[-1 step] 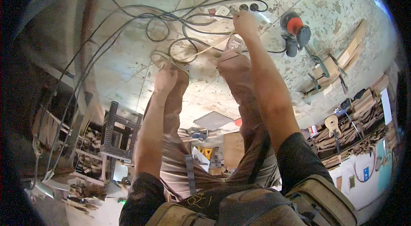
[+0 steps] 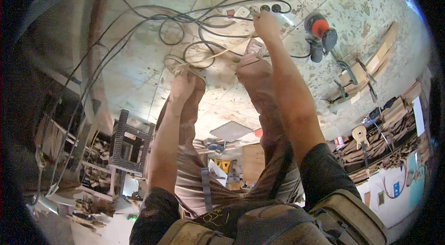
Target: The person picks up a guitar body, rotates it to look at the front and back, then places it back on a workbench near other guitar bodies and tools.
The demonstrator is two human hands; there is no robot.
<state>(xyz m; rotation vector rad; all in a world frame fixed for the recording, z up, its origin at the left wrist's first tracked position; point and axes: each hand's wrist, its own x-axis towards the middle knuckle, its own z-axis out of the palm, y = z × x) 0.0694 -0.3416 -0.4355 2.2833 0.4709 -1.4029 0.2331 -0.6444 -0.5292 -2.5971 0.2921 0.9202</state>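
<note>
1. At one o'clock from the centre, the bare right hand point(image 2: 267, 25) bends its fingers together at the end of the long, white socket strip with a red switch point(image 2: 241, 12); what they pinch, I cannot tell.
2. At ten o'clock, the bare left hand point(image 2: 182, 85) curls by the pale, dusty shoe point(image 2: 172, 62); its fingertips are unclear.
3. A thin, cream-coloured cord-like strand point(image 2: 225, 52) slants between both hands.
4. Looped black cables point(image 2: 157, 16) lie towards eleven o'clock.
5. Towards two o'clock rests a rounded, orange-and-black power tool point(image 2: 319, 27).
</note>
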